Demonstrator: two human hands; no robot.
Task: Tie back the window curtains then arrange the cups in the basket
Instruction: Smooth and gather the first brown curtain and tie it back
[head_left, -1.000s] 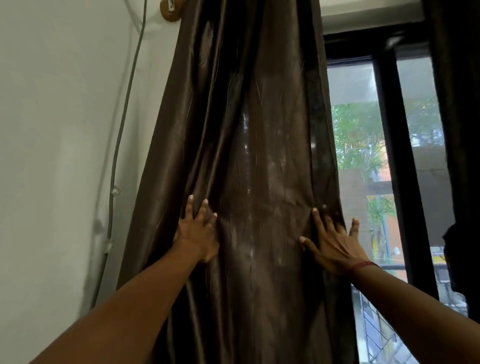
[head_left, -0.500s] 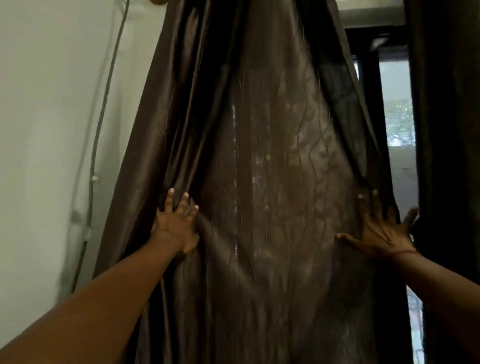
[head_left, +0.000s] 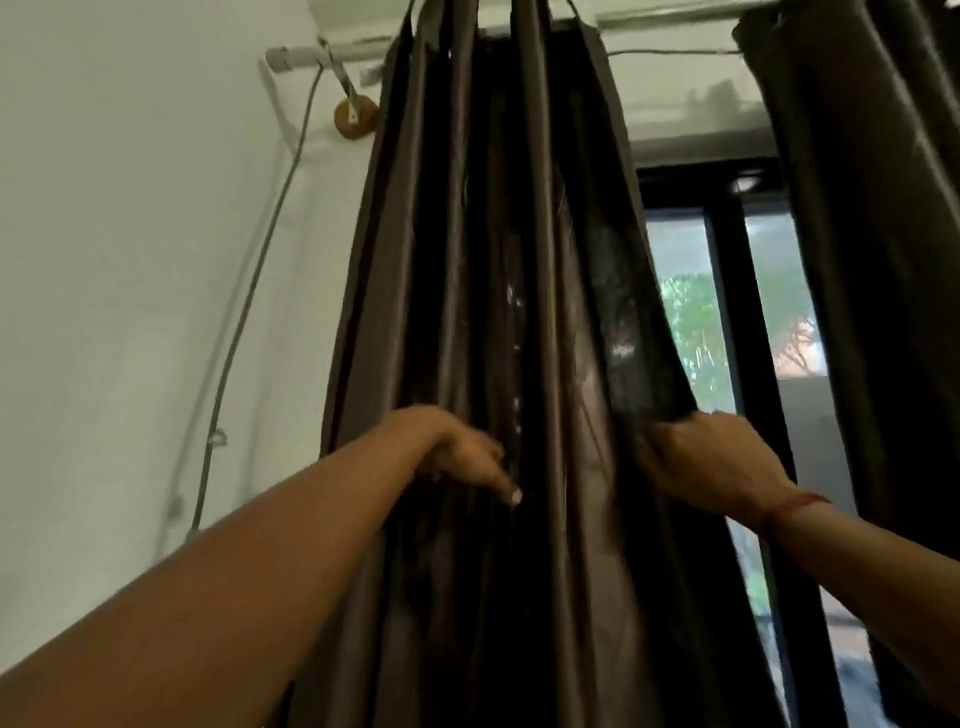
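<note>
A dark brown satin curtain (head_left: 519, 260) hangs from the rod, gathered into narrow folds in the middle of the head view. My left hand (head_left: 462, 454) curls into the folds at the curtain's left-centre, fingers partly tucked in the fabric. My right hand (head_left: 711, 465) grips the curtain's right edge, fingers hidden behind the cloth; a red thread circles that wrist. A second dark curtain (head_left: 883, 260) hangs at the far right. No cups or basket are in view.
A white wall (head_left: 130, 260) fills the left, with a grey cable (head_left: 244, 312) running down it. A pale curtain rod (head_left: 332, 52) and round brown bracket (head_left: 356, 117) sit at top. The black-framed window (head_left: 727, 312) shows trees outside.
The curtain was spread flat under both palms; it is now bunched into tight folds. Both hands have closed on the fabric and the view has tilted upward to the rod.
</note>
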